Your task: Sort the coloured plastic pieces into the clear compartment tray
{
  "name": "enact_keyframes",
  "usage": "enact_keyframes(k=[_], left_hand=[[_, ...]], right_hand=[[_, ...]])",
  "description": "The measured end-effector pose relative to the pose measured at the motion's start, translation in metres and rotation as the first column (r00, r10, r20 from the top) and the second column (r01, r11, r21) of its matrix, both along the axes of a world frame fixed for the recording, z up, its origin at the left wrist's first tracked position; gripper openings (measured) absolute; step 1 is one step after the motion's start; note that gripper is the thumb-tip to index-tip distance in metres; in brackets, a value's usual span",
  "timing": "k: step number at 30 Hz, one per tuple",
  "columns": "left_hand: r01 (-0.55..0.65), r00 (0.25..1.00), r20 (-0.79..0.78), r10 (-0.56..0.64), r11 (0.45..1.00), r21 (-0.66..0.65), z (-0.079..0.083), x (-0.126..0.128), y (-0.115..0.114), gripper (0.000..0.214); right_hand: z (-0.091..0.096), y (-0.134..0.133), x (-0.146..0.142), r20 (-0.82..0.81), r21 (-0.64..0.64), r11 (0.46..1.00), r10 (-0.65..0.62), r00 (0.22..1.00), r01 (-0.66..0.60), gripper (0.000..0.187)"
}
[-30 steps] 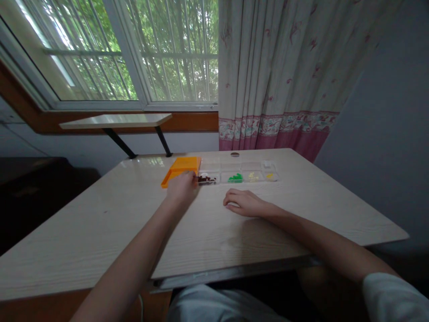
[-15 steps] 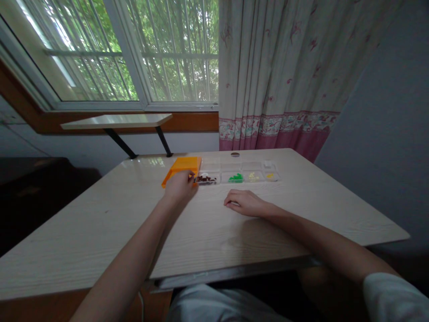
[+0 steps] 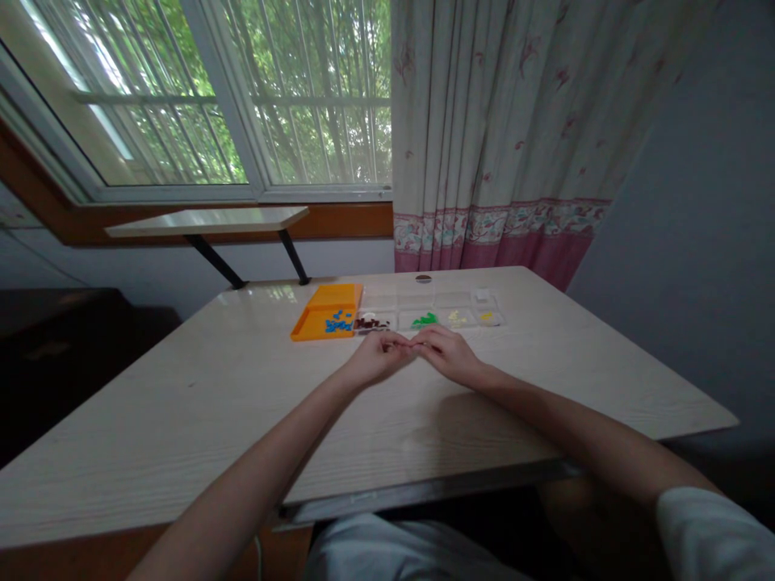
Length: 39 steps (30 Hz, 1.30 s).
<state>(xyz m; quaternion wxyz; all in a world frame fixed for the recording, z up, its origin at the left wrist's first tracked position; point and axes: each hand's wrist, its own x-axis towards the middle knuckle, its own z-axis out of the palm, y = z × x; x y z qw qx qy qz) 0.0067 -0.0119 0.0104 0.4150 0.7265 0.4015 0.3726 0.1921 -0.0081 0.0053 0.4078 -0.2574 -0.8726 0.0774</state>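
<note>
My left hand and my right hand meet fingertip to fingertip just in front of the boxes. Both are closed in a pinch; whatever lies between the fingers is too small to make out. Left of them is an open orange box with small blue pieces in it. Beside it a row of clear lidded boxes holds dark brown pieces, green pieces, pale yellow pieces and yellow pieces.
The boxes stand on a light wood-grain table. A small raised shelf on dark legs is at the back left. Behind the table are a barred window and a patterned curtain. A round dark spot marks the table's back edge.
My left hand has left the orange box and moved right to meet my right hand, uncovering the blue pieces. My right hand has risen slightly toward the boxes.
</note>
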Motion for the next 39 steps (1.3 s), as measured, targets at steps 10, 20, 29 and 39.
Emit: enact_keyframes(k=[10, 20, 29, 39], left_hand=[[-0.062, 0.989, 0.119, 0.087, 0.978, -0.197, 0.01, 0.003, -0.004, 0.036], [-0.058, 0.991, 0.114, 0.069, 0.993, -0.1, 0.0, 0.0, 0.003, 0.034], [-0.033, 0.996, 0.08, 0.04, 0.995, -0.094, -0.003, -0.002, 0.004, 0.035], [-0.067, 0.996, 0.064, 0.068, 0.997, -0.027, 0.0, -0.002, 0.004, 0.035]], right_hand=[[-0.002, 0.002, 0.003, 0.005, 0.06, 0.997, -0.04, 0.999, 0.04, 0.021], [0.0, 0.001, 0.002, -0.005, 0.085, 0.99, -0.117, 0.993, 0.117, 0.017], [-0.001, 0.001, 0.003, 0.045, 0.095, 0.991, -0.101, 0.994, 0.097, 0.015], [0.009, 0.003, 0.006, -0.157, 0.033, 0.989, -0.135, 0.978, 0.142, 0.014]])
